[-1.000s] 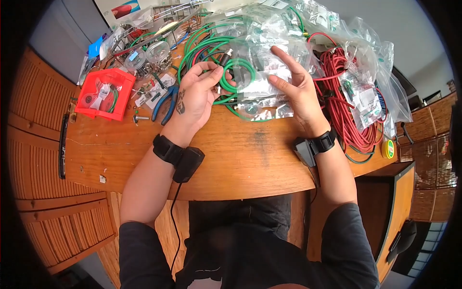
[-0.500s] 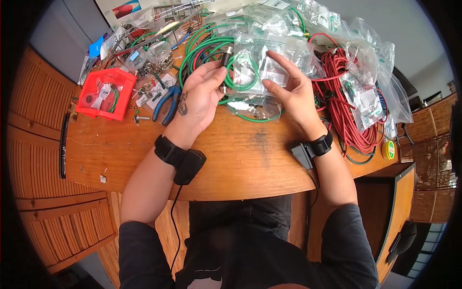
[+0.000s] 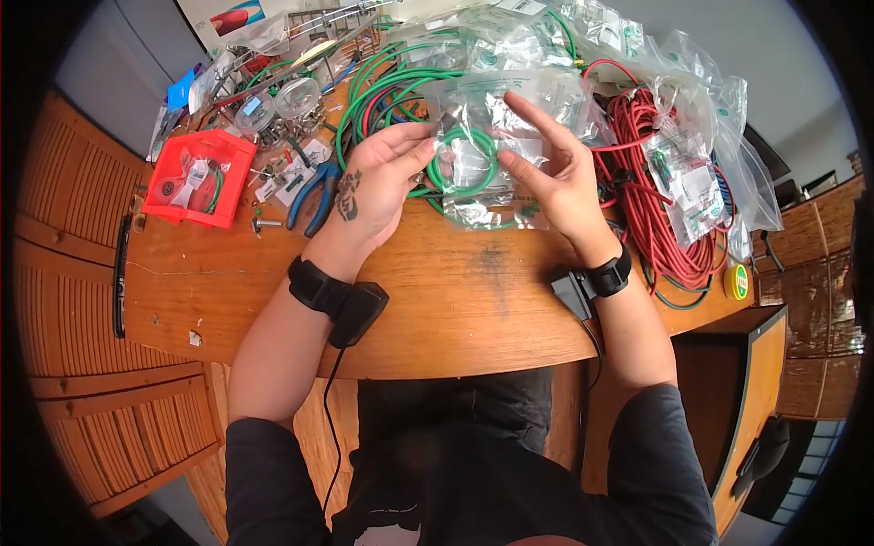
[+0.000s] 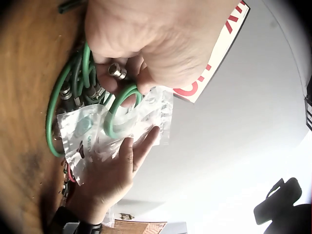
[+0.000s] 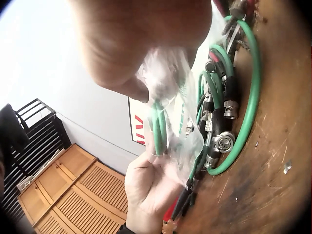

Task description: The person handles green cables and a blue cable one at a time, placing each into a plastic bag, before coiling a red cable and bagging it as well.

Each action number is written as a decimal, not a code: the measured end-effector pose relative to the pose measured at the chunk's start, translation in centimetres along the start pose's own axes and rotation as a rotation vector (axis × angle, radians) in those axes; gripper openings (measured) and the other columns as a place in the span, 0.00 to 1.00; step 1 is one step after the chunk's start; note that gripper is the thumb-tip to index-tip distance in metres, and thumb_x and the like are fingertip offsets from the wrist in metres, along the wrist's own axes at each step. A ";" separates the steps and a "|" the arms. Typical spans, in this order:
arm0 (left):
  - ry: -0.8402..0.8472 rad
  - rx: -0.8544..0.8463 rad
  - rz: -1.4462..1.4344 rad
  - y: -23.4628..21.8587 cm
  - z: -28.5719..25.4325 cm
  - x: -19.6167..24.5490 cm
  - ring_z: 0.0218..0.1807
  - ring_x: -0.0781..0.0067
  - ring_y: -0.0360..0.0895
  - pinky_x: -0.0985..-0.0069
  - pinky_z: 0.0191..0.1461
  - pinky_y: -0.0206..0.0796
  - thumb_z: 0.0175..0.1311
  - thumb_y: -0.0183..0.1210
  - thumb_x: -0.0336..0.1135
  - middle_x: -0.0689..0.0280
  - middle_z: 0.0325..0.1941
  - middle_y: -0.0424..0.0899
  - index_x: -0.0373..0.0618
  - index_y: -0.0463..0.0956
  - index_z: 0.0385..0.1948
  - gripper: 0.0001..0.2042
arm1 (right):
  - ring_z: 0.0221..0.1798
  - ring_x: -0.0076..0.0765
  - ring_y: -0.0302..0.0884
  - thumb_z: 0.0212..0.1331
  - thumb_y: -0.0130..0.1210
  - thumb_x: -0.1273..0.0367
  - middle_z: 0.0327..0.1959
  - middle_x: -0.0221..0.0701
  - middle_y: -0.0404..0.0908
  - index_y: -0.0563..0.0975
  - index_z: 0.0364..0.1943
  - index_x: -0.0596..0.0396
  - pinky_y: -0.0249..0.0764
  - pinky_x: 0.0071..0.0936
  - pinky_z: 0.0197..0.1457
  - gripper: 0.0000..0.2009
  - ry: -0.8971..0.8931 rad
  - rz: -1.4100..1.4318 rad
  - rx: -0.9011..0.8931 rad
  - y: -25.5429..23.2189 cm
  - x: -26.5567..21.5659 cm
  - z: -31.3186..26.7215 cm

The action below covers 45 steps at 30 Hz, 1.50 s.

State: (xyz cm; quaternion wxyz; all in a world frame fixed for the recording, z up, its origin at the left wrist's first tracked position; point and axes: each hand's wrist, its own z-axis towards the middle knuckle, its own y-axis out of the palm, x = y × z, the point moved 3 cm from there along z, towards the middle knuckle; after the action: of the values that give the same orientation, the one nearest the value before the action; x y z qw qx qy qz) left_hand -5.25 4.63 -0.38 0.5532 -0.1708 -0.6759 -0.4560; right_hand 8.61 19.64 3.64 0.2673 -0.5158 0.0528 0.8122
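Note:
A coil of green cable (image 3: 466, 164) shows through a clear plastic bag (image 3: 496, 205) held up over the table. My left hand (image 3: 378, 187) pinches the coil at the bag's left side; in the left wrist view a metal connector (image 4: 117, 71) sits among its fingers. On the bag's other side is my right hand (image 3: 566, 187), its thumb on the plastic and index finger extended; some fingers are hidden behind the bag. The right wrist view shows the green loops (image 5: 158, 129) inside the plastic, between the right thumb and the left hand (image 5: 151, 195).
More green cables (image 3: 364, 91) and clear bags (image 3: 601, 32) lie behind. At right are a red cable bundle (image 3: 642, 223) and a yellow tub (image 3: 735, 282). A red bin (image 3: 196, 177), blue-handled pliers (image 3: 314, 200) and loose small parts lie left on the wooden table (image 3: 437, 309).
The green coil has shifted right, further into the bag's area, and the connector beside the left fingers has dropped from sight in the head view. The bag has spread out around the coil.

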 end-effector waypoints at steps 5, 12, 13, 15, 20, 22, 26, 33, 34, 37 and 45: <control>0.012 -0.071 0.081 -0.3 0.1 0.1 0.49 0.73 0.79 0.75 0.54 0.70 0.69 0.55 0.27 0.59 0.50 0.82 0.32 0.73 0.53 0.14 | 0.67 0.31 0.67 0.57 0.60 0.80 0.65 0.38 0.73 0.71 0.63 0.61 0.60 0.30 0.71 0.27 0.009 0.007 -0.012 0.2 0.2 -0.1; 0.010 -0.118 0.387 0.7 -0.5 0.5 0.41 0.80 0.80 0.83 0.41 0.70 0.66 0.59 0.28 0.64 0.42 0.86 0.35 0.78 0.48 0.11 | 0.64 0.29 0.70 0.60 0.60 0.76 0.63 0.36 0.75 0.72 0.63 0.59 0.63 0.28 0.69 0.25 0.038 0.068 -0.063 0.4 0.8 -0.2; 0.010 -0.117 0.388 0.8 -0.6 0.5 0.41 0.80 0.80 0.83 0.41 0.70 0.66 0.59 0.28 0.64 0.42 0.86 0.35 0.78 0.48 0.11 | 0.63 0.28 0.71 0.61 0.60 0.75 0.62 0.35 0.75 0.72 0.62 0.59 0.64 0.28 0.68 0.24 0.062 0.062 -0.071 0.5 0.8 -0.2; 0.014 -0.054 0.248 0.9 -0.6 0.9 0.42 0.79 0.80 0.81 0.43 0.71 0.64 0.61 0.27 0.62 0.42 0.85 0.34 0.79 0.45 0.11 | 0.62 0.27 0.71 0.62 0.60 0.74 0.61 0.35 0.76 0.72 0.62 0.58 0.65 0.27 0.67 0.23 0.097 0.074 -0.100 0.7 0.7 -0.2; 0.019 -0.047 0.181 0.6 -0.4 0.7 0.42 0.76 0.81 0.78 0.49 0.73 0.62 0.62 0.24 0.60 0.42 0.85 0.32 0.79 0.44 0.10 | 0.60 0.25 0.72 0.64 0.58 0.72 0.58 0.34 0.79 0.73 0.62 0.59 0.67 0.25 0.64 0.21 0.176 0.115 -0.102 1.3 1.2 -0.4; 0.005 -0.034 0.173 0.6 -0.5 0.6 0.43 0.74 0.81 0.77 0.51 0.74 0.61 0.62 0.23 0.59 0.42 0.85 0.32 0.79 0.44 0.11 | 0.58 0.25 0.74 0.64 0.59 0.72 0.56 0.34 0.80 0.75 0.59 0.59 0.69 0.24 0.62 0.19 0.179 0.103 -0.014 1.3 1.8 -0.5; 0.032 -0.099 0.156 0.8 -0.4 0.4 0.47 0.70 0.82 0.76 0.55 0.73 0.63 0.59 0.22 0.55 0.50 0.82 0.29 0.77 0.49 0.13 | 0.56 0.25 0.75 0.63 0.59 0.72 0.55 0.35 0.81 0.78 0.56 0.59 0.69 0.24 0.61 0.17 0.163 -0.007 0.022 1.2 1.5 -0.7; 0.105 -0.106 -0.024 1.1 -0.5 0.9 0.51 0.64 0.81 0.69 0.58 0.74 0.65 0.55 0.20 0.53 0.53 0.81 0.30 0.70 0.55 0.17 | 0.57 0.26 0.75 0.63 0.59 0.72 0.55 0.35 0.81 0.78 0.55 0.59 0.69 0.25 0.61 0.16 0.116 0.028 0.133 0.7 1.8 -0.5; 0.065 -0.076 0.004 0.6 -0.4 0.8 0.52 0.64 0.81 0.69 0.58 0.73 0.64 0.56 0.22 0.54 0.52 0.81 0.31 0.70 0.55 0.17 | 0.57 0.25 0.75 0.63 0.59 0.72 0.55 0.35 0.81 0.78 0.55 0.59 0.68 0.25 0.62 0.16 0.111 0.045 0.094 0.7 1.8 -0.4; 0.030 -0.086 0.064 -0.3 0.0 0.7 0.49 0.65 0.82 0.69 0.55 0.75 0.63 0.57 0.20 0.54 0.49 0.83 0.33 0.72 0.53 0.16 | 0.58 0.24 0.73 0.67 0.56 0.70 0.57 0.34 0.80 0.76 0.58 0.59 0.67 0.24 0.62 0.17 0.175 0.151 0.030 0.7 1.1 -0.6; -0.007 -0.100 0.181 -0.5 -0.1 1.3 0.49 0.65 0.82 0.70 0.56 0.75 0.62 0.58 0.21 0.56 0.48 0.83 0.33 0.76 0.51 0.14 | 0.58 0.21 0.72 0.69 0.52 0.71 0.60 0.32 0.77 0.72 0.63 0.58 0.67 0.22 0.62 0.19 0.224 0.238 -0.045 1.6 1.6 -0.8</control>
State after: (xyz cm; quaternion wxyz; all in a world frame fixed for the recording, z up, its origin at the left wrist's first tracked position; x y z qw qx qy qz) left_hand -5.96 3.96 0.56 0.5805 -0.2602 -0.6362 -0.4366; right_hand 7.91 18.61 1.56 0.1499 -0.5990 0.1248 0.7766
